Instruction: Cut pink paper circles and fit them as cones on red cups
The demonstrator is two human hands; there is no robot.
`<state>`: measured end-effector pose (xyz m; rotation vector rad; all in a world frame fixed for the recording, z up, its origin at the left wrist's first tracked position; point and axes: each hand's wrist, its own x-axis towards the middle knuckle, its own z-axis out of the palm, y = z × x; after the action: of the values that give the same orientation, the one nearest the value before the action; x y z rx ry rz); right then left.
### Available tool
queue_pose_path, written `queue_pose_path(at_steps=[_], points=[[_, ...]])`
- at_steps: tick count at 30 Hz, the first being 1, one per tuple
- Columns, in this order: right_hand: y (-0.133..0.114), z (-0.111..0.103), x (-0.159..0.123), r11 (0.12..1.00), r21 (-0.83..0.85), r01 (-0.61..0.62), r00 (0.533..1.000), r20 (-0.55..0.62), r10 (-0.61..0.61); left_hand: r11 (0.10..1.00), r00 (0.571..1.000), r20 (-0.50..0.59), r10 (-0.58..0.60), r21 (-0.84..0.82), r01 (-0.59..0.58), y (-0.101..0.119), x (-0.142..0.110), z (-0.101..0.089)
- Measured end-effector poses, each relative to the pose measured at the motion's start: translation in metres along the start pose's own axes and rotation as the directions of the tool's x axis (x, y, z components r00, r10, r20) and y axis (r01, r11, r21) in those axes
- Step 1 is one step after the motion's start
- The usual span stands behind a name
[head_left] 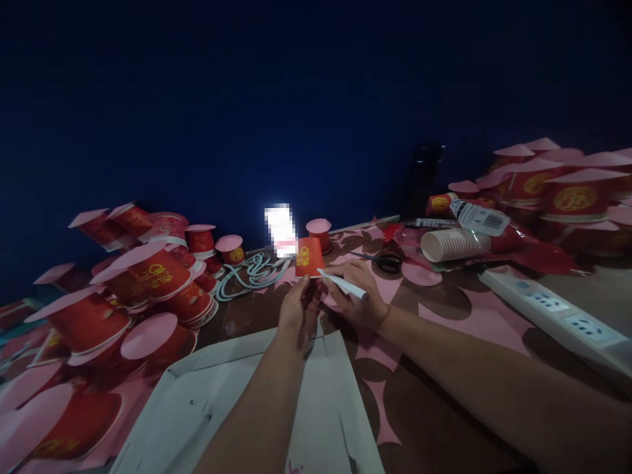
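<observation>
My left hand [299, 309] is closed on a red paper cup [310, 257] with gold characters, which lies tipped over in front of me. My right hand [359, 289] grips a white pen-shaped tube [348, 286] with a dark end; its tip touches or nearly touches the cup's rim. Just behind, another red cup [318, 235] bears a pink paper disc. Black-handled scissors [388, 262] lie to the right of my hands. Beneath my left forearm is a large whitish sheet [232, 375] with creased edges.
Red cups with pink discs [158, 276] crowd the left; more cups [573, 191] pile at right. A coiled cable [251, 273] runs beside a bright blurred rectangle [280, 230]. Stacked cups [454, 245], a labelled bottle [481, 217], a power strip [557, 313] and pink paper scraps [484, 316] lie rightward.
</observation>
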<state>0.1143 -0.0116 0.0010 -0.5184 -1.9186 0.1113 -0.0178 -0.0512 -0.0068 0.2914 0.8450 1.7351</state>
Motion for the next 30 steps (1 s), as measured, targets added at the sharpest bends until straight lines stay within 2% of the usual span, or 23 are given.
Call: queue_pose_path(at_steps=[13, 19, 30], points=[[0.0030, 0.0004, -0.0017, 1.000, -0.014, 0.002, 1.000, 0.023, -0.002, 0.999, 0.998, 0.058, -0.023, 0.047, 0.020, -0.0015, -0.0003, 0.0004], [0.0013, -0.0007, 0.0004, 0.999, -0.035, 0.021, 1.000, 0.012, -0.021, 1.000, 1.000, 0.007, -0.011, 0.029, 0.011, -0.0007, -0.0016, 0.0037], [0.0013, -0.0008, 0.0004, 0.999, -0.039, 0.022, 1.000, 0.020, -0.021, 0.997, 0.996, 0.090, 0.016, 0.074, -0.023, -0.0009, -0.0026, 0.0037]])
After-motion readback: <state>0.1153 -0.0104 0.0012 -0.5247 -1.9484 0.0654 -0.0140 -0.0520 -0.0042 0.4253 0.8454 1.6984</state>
